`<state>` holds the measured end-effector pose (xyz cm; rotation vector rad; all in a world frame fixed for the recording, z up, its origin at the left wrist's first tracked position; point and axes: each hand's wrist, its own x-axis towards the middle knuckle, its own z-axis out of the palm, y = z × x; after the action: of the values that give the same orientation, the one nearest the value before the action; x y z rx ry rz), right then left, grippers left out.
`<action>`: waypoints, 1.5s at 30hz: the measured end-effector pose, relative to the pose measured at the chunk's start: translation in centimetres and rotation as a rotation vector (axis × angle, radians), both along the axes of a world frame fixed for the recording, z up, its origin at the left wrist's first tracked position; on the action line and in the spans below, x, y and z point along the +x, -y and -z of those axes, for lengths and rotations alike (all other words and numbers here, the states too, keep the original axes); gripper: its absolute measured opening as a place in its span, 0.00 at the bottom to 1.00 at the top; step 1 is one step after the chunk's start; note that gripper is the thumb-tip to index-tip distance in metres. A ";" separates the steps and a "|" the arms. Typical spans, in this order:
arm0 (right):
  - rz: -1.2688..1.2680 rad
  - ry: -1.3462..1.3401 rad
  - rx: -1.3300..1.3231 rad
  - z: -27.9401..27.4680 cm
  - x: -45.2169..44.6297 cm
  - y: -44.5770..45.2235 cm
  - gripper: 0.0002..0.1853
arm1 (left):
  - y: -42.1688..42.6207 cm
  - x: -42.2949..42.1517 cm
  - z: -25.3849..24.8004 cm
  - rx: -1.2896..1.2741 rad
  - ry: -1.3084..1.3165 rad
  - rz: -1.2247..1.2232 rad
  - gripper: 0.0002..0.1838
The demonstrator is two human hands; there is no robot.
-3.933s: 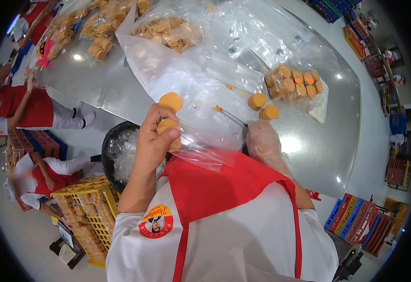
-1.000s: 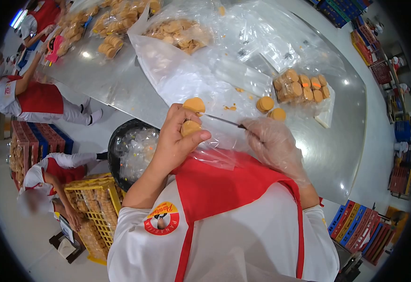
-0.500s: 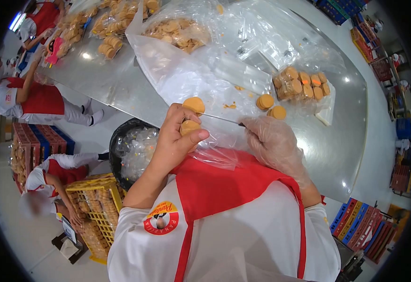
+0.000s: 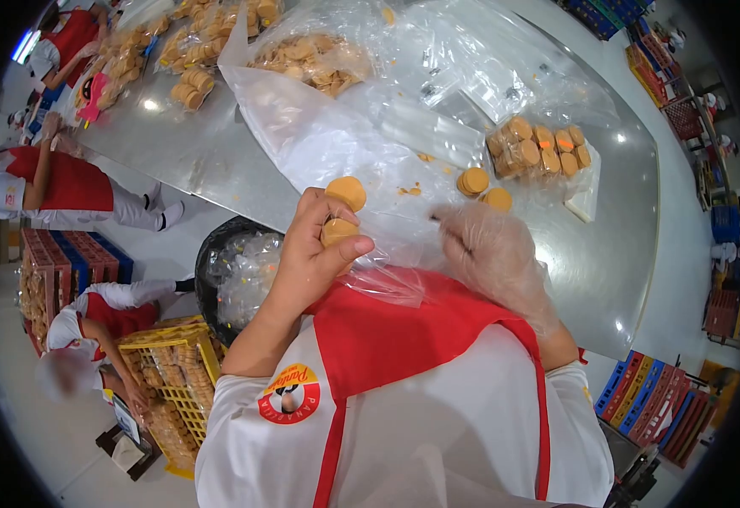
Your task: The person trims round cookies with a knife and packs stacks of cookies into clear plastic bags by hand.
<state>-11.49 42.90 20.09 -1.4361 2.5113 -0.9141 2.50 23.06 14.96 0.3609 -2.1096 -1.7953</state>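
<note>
Left hand [image 4: 310,241]: bare, partly closed, fingers and thumb curled around two round cookies; upper cookie [image 4: 347,193] standing out beyond the fingers, lower cookie [image 4: 340,231] between fingers and thumb. Held above the near edge of the table [image 4: 594,254].

Clear bag [image 4: 387,286]: hanging loosely from below the left hand, over the red apron [image 4: 412,339]. Whether the lower cookie sits inside it cannot be told.

Right hand [image 4: 497,250]: in a clear plastic glove, curled closed on a thin tool; dark piece of the tool [image 4: 435,218] showing at the fingertips, the rest too blurred to tell.

Cookie stacks, two: one [image 4: 473,181] just beside the other [image 4: 497,200], on the table beyond the right hand.

Packed cookies [image 4: 548,151]: in clear wrap, past the stacks.

Crumbs [image 4: 410,191]: scattered on the table, between the hands and beyond.

Cookie heap [image 4: 315,63]: loose, amid plastic sheeting [image 4: 302,127], far side.

Bin [image 4: 209,284]: black-lined, holding clear plastic, left of the left arm.
</note>
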 end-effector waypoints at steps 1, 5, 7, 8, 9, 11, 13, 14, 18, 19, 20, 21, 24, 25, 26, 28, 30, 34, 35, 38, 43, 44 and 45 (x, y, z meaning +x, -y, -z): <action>0.039 -0.012 0.003 -0.3 0.0 0.0 0.12 | 0.0 0.0 0.1 0.005 0.002 0.005 0.18; 0.011 -0.014 0.062 -1.0 -0.1 0.2 0.12 | 0.2 0.2 0.5 0.013 0.003 0.008 0.16; 0.030 -0.001 0.064 -0.9 0.0 0.2 0.12 | 0.2 0.2 0.4 0.035 0.023 0.014 0.15; 0.093 -0.003 0.039 -1.0 0.1 0.6 0.12 | 0.2 0.2 0.5 0.041 0.030 0.017 0.15; 0.154 -0.005 0.014 -1.1 0.1 0.8 0.12 | 0.2 0.1 0.5 0.048 0.037 0.019 0.15; -0.020 -0.025 0.036 -0.5 -0.5 0.2 0.12 | 0.3 0.1 0.6 0.047 0.030 0.013 0.14; -0.068 -0.032 0.016 0.0 -0.6 0.2 0.11 | 0.3 0.0 0.7 0.035 0.008 0.010 0.15; -0.026 -0.031 -0.015 0.2 -0.5 0.5 0.10 | 0.3 -0.1 0.7 0.012 -0.002 0.016 0.15; 0.040 -0.055 -0.038 -0.3 -0.5 0.6 0.09 | 0.2 -0.2 0.8 -0.002 -0.019 0.018 0.15; 0.003 -0.048 -0.017 -0.3 -0.5 0.5 0.09 | 0.2 -0.2 0.7 0.014 -0.015 0.011 0.15; -0.030 -0.041 0.004 -0.2 -0.3 0.3 0.09 | 0.2 -0.2 0.7 0.017 -0.022 0.008 0.16; -0.061 -0.034 0.025 -0.1 -0.2 0.2 0.09 | 0.2 -0.2 0.7 0.020 -0.030 0.008 0.16; 0.100 0.052 -0.105 0.3 -0.1 0.7 0.09 | -0.1 -0.2 0.3 0.124 0.011 0.010 0.16; 0.050 0.039 -0.082 0.4 -0.3 0.6 0.09 | -0.2 -0.2 0.1 0.173 0.033 0.006 0.16; -0.003 0.027 -0.059 0.6 -0.5 0.3 0.09 | -0.1 -0.3 0.2 0.139 0.012 0.003 0.16; -0.042 0.013 -0.031 0.6 -0.5 0.2 0.09 | 0.0 -0.3 0.3 0.074 -0.018 0.004 0.16; -0.007 -0.003 -0.025 0.4 -0.2 0.6 0.09 | -0.1 -0.4 0.2 0.070 0.000 0.006 0.17; 0.040 0.064 -0.073 0.6 -0.1 0.8 0.09 | -0.3 -0.3 0.2 0.022 0.013 0.004 0.17; 0.001 0.074 -0.049 0.8 -0.1 0.7 0.09 | -0.3 -0.2 0.2 0.007 0.009 0.001 0.17; 0.069 0.082 -0.077 0.6 -0.1 0.7 0.09 | -0.3 -0.3 0.1 -0.010 0.004 0.006 0.16; 0.021 0.098 -0.011 0.5 -0.2 0.0 0.10 | 0.2 -0.1 0.4 -0.061 -0.037 -0.003 0.16; 0.073 0.105 -0.009 0.3 0.0 0.0 0.11 | 0.0 0.0 0.4 -0.023 -0.014 -0.013 0.16; 0.126 0.111 -0.007 -0.1 0.2 0.0 0.11 | -0.3 0.1 0.4 0.017 0.007 -0.024 0.17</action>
<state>-11.33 42.94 20.16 -1.2048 2.5416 -0.9945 2.64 23.34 14.57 0.3953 -2.0872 -1.8019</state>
